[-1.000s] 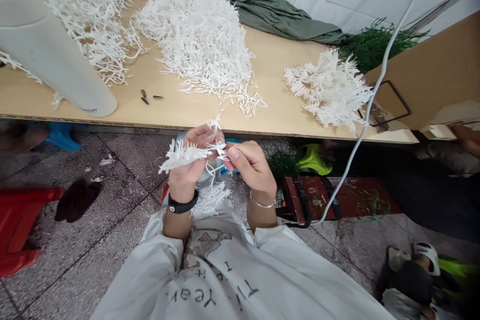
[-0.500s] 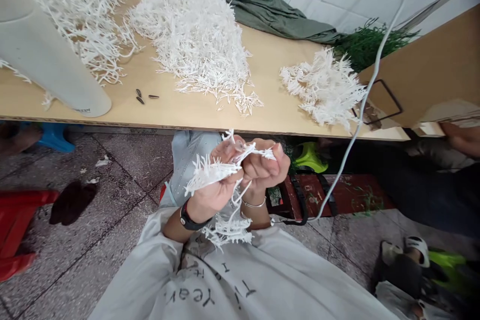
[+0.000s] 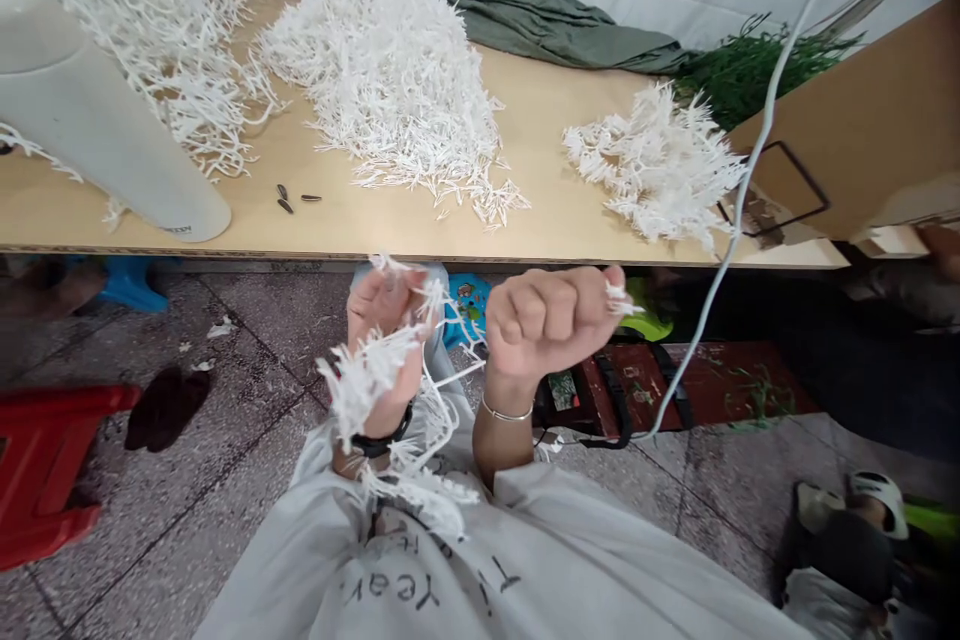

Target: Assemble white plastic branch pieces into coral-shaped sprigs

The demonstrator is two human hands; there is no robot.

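My left hand (image 3: 365,313), a dark watch band at its wrist, is closed around a branching white plastic sprig (image 3: 373,368). Thin stems of the sprig loop to the right, and a spiky lower part hangs in front of my shirt. To the right, clear of the left hand, my right hand (image 3: 541,325) is curled, with a bangle on the wrist. Between its thumb and finger it pinches a small white plastic piece (image 3: 619,299). A big pile of small white pieces (image 3: 397,80) lies on the table beyond my hands.
The table (image 3: 420,238) also bears a white bottle (image 3: 112,120), longer white strands (image 3: 150,30), a smaller white heap (image 3: 660,160) and several dark seeds. A pale cable (image 3: 720,270) hangs down at right beside a cardboard box (image 3: 862,130). A red stool (image 3: 60,460) stands left.
My hands have moved apart: the left went left with the white sprig, the right went right. A small white piece now shows in my right hand's pinch, apart from the sprig.
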